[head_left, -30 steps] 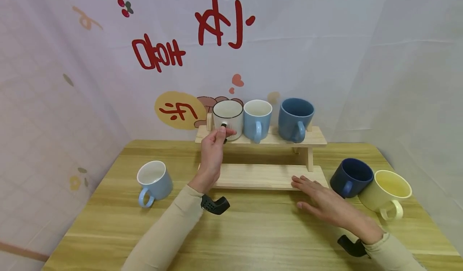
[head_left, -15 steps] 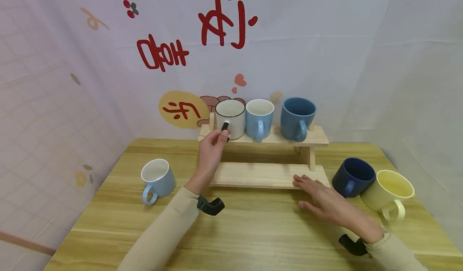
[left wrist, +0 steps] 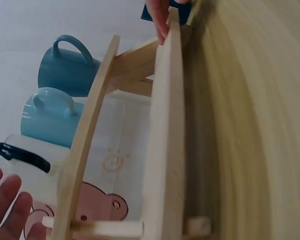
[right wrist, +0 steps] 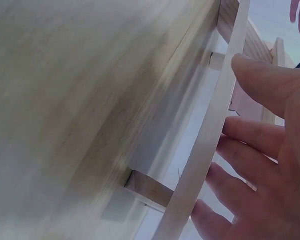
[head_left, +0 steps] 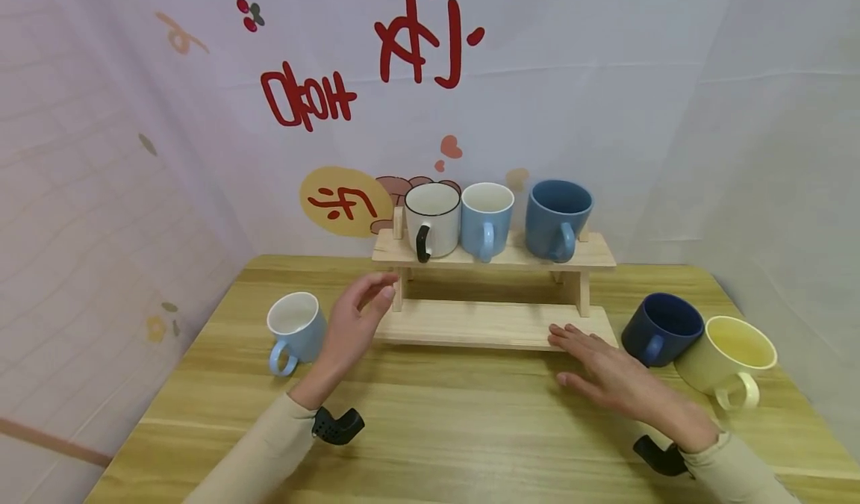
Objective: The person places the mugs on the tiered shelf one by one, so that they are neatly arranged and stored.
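Note:
A white mug [head_left: 433, 224] with a black rim and black handle stands at the left end of the upper shelf [head_left: 513, 259]. Beside it are a light blue mug [head_left: 487, 220] and, after a gap, a medium blue mug [head_left: 558, 220]. My left hand [head_left: 352, 321] holds nothing and hovers in front of the rack's left end, its fingers loosely bent, below the white mug. On the front right of the lower shelf [head_left: 470, 323] rest the fingertips of my right hand [head_left: 608, 377]. The right wrist view shows these fingers [right wrist: 250, 160] nearly straight against the board's edge.
Another light blue mug [head_left: 298, 328] stands on the table to the left, handle toward the front. Right of the rack, a dark blue mug [head_left: 661, 330] and a pale yellow mug [head_left: 725, 358] stand side by side. A printed cloth [head_left: 605, 101] hangs behind the table.
My left hand has let go of the white mug's handle and moved down and left, away from the shelf. The white mug stays on the shelf. My right hand keeps its place on the rack.

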The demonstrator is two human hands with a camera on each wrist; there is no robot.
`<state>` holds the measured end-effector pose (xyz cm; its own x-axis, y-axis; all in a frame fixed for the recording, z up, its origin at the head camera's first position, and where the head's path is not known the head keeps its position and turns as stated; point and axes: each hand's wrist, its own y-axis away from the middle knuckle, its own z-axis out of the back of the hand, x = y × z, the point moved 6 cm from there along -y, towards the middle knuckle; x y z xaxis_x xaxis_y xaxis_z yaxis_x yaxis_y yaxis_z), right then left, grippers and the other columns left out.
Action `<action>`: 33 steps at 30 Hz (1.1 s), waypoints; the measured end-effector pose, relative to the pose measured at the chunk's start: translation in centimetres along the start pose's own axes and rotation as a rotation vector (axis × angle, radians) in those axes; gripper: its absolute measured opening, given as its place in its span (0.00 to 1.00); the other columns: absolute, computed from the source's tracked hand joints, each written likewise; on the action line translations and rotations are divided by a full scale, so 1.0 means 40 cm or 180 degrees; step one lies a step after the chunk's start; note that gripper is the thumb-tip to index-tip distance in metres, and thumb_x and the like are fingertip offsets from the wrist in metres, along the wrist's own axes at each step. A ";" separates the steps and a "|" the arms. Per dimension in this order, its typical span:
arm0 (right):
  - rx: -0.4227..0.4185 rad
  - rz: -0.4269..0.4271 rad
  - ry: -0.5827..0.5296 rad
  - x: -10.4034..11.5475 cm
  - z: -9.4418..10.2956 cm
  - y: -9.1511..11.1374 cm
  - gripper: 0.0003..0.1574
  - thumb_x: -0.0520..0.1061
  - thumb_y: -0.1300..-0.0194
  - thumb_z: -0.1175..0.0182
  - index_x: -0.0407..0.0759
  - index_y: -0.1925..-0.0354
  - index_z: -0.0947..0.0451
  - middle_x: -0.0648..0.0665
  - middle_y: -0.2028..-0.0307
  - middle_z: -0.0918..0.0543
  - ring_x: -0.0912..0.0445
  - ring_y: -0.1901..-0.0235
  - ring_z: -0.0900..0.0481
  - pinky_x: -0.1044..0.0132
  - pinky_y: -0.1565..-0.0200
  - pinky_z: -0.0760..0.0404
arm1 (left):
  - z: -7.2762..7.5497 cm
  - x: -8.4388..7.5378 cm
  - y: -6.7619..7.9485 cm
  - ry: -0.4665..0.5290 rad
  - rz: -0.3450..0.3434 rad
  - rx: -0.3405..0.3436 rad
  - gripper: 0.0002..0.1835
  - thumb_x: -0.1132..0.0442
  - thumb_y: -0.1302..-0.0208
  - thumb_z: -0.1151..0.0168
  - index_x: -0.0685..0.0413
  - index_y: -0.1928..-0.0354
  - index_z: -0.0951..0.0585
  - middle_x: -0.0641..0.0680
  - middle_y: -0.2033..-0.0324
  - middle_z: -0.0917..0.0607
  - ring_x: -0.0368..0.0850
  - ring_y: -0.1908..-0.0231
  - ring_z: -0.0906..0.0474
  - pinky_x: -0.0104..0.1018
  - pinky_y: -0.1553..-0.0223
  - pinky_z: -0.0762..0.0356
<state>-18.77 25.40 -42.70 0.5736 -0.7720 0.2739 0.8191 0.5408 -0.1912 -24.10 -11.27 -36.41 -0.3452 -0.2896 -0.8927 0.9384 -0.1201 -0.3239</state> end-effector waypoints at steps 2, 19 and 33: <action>-0.0022 -0.0027 0.0004 0.000 0.003 -0.003 0.34 0.51 0.30 0.31 0.38 0.31 0.25 0.37 0.29 0.27 0.37 0.30 0.30 0.36 0.37 0.26 | 0.020 0.008 0.024 -0.0013 -0.0028 0.0067 0.17 0.57 0.21 0.42 0.57 0.38 0.19 0.57 0.41 0.16 0.53 0.37 0.22 0.54 0.36 0.26; -0.0500 0.0160 -0.0070 -0.050 0.023 -0.043 0.28 0.42 0.32 0.30 0.35 0.36 0.19 0.36 0.37 0.19 0.35 0.36 0.24 0.37 0.43 0.23 | 0.258 0.076 0.199 -0.0666 -0.0266 -0.0287 0.17 0.70 0.23 0.44 0.54 0.37 0.20 0.51 0.45 0.13 0.33 0.45 0.21 0.21 0.49 0.26; -0.0636 0.0386 0.0023 -0.067 0.012 -0.039 0.30 0.36 0.40 0.26 0.35 0.39 0.18 0.37 0.39 0.17 0.34 0.39 0.21 0.44 0.46 0.17 | 0.395 0.159 0.241 -0.1027 0.0072 -0.0785 0.16 0.67 0.23 0.41 0.63 0.38 0.20 0.38 0.49 0.17 0.21 0.50 0.23 0.13 0.48 0.29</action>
<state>-21.60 26.79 -42.68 0.6671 -0.7082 0.2311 0.7277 0.5534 -0.4051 -17.48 -29.28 -40.27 -0.2743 -0.5773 -0.7691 0.9074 0.1096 -0.4058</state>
